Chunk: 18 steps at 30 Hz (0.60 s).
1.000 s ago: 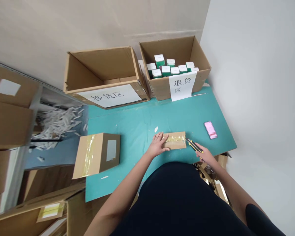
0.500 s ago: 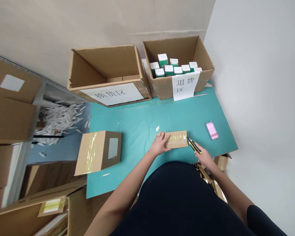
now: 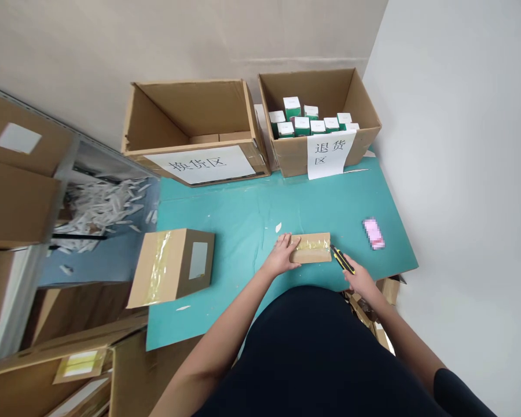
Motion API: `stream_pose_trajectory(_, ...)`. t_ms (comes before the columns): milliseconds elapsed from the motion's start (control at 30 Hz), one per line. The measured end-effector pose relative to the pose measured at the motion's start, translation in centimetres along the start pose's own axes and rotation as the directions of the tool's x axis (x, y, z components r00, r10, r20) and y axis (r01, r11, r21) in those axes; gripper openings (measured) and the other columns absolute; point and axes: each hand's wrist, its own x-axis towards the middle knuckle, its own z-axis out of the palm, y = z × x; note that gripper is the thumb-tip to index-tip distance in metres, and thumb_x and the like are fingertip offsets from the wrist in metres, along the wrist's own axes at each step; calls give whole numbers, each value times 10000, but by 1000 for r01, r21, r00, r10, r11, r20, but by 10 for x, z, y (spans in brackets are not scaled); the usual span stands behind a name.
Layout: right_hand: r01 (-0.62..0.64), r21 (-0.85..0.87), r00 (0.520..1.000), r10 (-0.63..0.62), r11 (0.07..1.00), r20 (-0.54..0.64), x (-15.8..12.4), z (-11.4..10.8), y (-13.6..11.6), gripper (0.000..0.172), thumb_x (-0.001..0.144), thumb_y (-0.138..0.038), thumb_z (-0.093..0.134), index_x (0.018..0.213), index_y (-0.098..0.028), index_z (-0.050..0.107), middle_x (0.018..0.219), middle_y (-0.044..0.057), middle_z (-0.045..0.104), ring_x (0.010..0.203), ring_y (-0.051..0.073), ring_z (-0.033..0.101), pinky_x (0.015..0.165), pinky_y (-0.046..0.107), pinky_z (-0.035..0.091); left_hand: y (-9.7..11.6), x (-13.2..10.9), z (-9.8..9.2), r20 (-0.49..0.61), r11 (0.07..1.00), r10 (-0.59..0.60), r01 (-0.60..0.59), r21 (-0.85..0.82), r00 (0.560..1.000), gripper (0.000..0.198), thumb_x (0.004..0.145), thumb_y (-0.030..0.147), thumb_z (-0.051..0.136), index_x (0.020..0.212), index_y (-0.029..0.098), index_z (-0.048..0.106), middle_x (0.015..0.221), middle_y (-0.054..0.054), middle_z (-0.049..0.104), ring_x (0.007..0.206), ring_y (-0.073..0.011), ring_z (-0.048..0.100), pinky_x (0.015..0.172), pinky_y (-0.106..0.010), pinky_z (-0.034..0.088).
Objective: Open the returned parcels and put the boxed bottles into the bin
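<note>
The table (image 3: 252,214) is teal. On it lie a brown parcel (image 3: 311,248) with yellowish tape, a yellow-and-black utility knife (image 3: 342,259), and a pink item (image 3: 373,233).

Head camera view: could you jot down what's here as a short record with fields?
Left hand: the left hand rests flat on the small taped parcel, at its left end.
Right hand: the right hand grips a yellow-and-black utility knife, its tip at the parcel's right end.
Surface: teal table.
Near left: a taped carton.
Far edge: labelled left box; labelled right box holding green-and-white cartons.
Right side: pink item, blurred.
</note>
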Motion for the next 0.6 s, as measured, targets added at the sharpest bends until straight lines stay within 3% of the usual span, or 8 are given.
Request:
stream_pose_trajectory(167, -29, 94, 1000, 29, 995, 5, 4, -5, -3, 624, 943, -219, 521, 1557, -229, 407, 698, -17, 616, 441, 106, 496, 447, 214, 411, 0, -2, -2, 32, 1000, 3, -4, 26, 999, 1077, 703, 662, 782, 1586, 257, 316, 1664, -196, 210, 1532, -439, 153, 1201, -611, 209)
stream_pose_trajectory(300, -40, 82, 999, 41, 996, -3, 5, -6, -7, 621, 947, -223, 489, 1561, -241, 397, 720, -14, 628, 448, 112, 511, 446, 216, 413, 7, -4, -4, 3, 997, -26, 26, 78, 1000, 858, 840, 634, 661, 1563, 276, 368, 1659, -176, 251, 1542, -400, 163, 1216, -637, 122)
stream_pose_trajectory(467, 43, -40, 997, -45, 998, -55, -3, -5, -7, 610, 947, -242, 484, 1553, -217, 420, 734, 15, 683, 542, 171, 617, 599, 272, 511, 13, -4, -3, -55, 993, -10, 17, 119, 998, 784, 860, 540, 672, 1545, 275, 396, 1636, -145, 324, 1539, -369, 205, 1245, -604, 74)
stream_pose_trajectory(600, 107, -169, 984, -128, 980, -124, -8, -1, -2, 610, 954, -279, 477, 1558, -243, 406, 982, 64, 755, 842, 235, 716, 777, 311, 538, 12, -2, -2, -50, 996, -7, 11, 88, 999, 809, 855, 550, 666, 1556, 272, 373, 1638, -143, 321, 1533, -369, 224, 1249, -592, 109)
